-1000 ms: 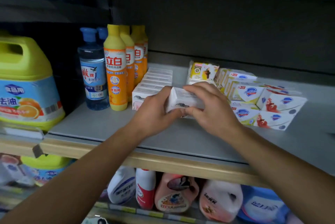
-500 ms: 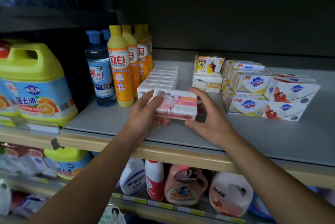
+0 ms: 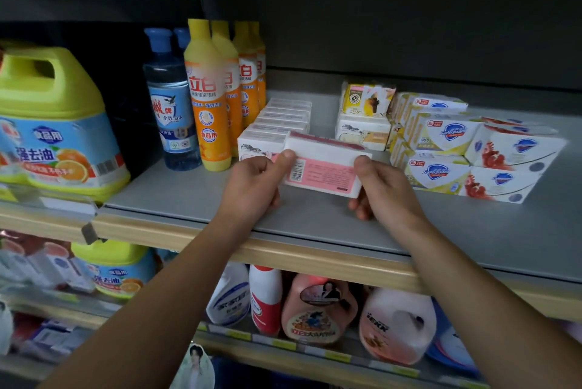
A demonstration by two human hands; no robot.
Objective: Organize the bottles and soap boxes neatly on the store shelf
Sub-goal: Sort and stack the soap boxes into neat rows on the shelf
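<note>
- Biggest risk: the pink soap box (image 3: pixel 324 168), held above the shelf (image 3: pixel 189 196) front, slips; left hand (image 3: pixel 252 187) and right hand (image 3: pixel 385 190) only pinch its ends.
- Smaller risk: setting it down could knock the white box row (image 3: pixel 277 124) just behind.
- One green jug (image 3: pixel 53 124).
- Four orange bottles (image 3: pixel 206 105) and two blue bottles (image 3: pixel 170 105) show.
- About six boxes in that row.

Soap box (image 3: pixel 324 170) now flipped from goat-picture front to pink barcode back in both hands
</note>
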